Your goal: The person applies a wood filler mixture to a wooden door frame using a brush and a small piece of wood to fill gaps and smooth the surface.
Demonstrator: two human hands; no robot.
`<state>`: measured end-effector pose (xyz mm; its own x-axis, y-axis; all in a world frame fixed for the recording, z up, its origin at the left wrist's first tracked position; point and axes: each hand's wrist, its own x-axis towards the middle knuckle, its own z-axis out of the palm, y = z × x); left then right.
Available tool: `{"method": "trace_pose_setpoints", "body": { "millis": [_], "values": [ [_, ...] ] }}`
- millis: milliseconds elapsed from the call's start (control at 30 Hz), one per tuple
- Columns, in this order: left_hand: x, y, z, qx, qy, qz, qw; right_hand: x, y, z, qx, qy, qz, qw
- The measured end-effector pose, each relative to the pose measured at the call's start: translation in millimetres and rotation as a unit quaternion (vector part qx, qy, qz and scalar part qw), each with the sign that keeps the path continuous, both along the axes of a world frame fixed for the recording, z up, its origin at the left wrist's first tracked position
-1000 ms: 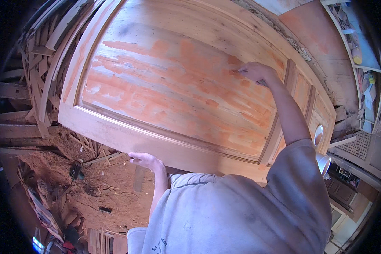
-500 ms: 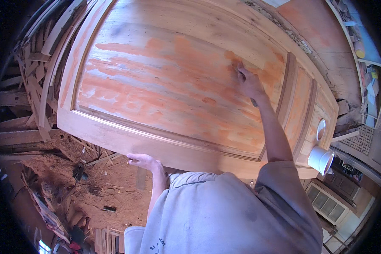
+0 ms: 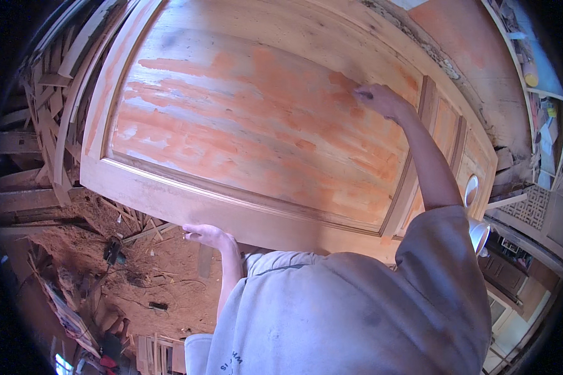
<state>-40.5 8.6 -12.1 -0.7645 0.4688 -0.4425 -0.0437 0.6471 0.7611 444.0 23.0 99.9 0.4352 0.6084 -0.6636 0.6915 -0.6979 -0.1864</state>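
A large wooden panelled door (image 3: 150, 181) lies flat in front of me, its main panel streaked with orange-brown paste or filler (image 3: 231, 131). Over the upper right part of that panel, my right hand (image 3: 381, 103) is closed, fingers curled. Whatever it grips is hidden; a dark smear of filler lies just left of the fingertips. My left hand (image 3: 206, 236) rests against the door's near edge, its fingers stretched out to the left with nothing visible in them.
A white tub (image 3: 478, 236) stands at the door's right end, partly behind my sleeve, near a round white lid (image 3: 471, 190). Wood offcuts (image 3: 56, 119) are heaped at the left. Sawdust covers the floor (image 3: 169, 275). Cluttered shelves (image 3: 547, 125) stand at far right.
My right hand has moved slightly right and up across the panel, its elbow swinging outward so the sleeve now covers part of the tub. The left hand stays at the edge.
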Motion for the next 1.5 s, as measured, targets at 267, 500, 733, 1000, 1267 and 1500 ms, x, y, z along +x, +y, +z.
{"method": "trace_pose_setpoints", "body": {
  "millis": [267,500,733,1000,1267,1500],
  "values": [
    [-2.1,-2.7,-10.0,0.013,-0.021,-0.029,0.999,7.8,-25.5,-62.1,0.201,-0.051,-0.044,0.977],
    [1.1,-0.2,-6.9,-0.014,0.019,0.001,1.0,-44.7,-8.5,-69.4,0.249,-0.115,-0.071,0.959],
    [0.5,1.2,5.3,0.005,-0.029,0.0,1.0,-14.7,-22.9,-42.8,0.162,-0.024,-0.035,0.986],
    [7.0,2.0,1.8,0.028,-0.036,-0.008,0.999,-11.6,-33.0,-115.5,0.419,-0.296,0.023,0.858],
    [-7.7,-4.3,-10.1,0.03,-0.003,-0.011,0.999,-46.2,-40.2,-41.2,0.142,-0.094,-0.116,0.979],
    [2.8,0.2,-4.3,-0.004,0.004,-0.014,1.0,17.8,16.4,-30.9,0.22,-0.046,0.142,0.964]
  ]
}}
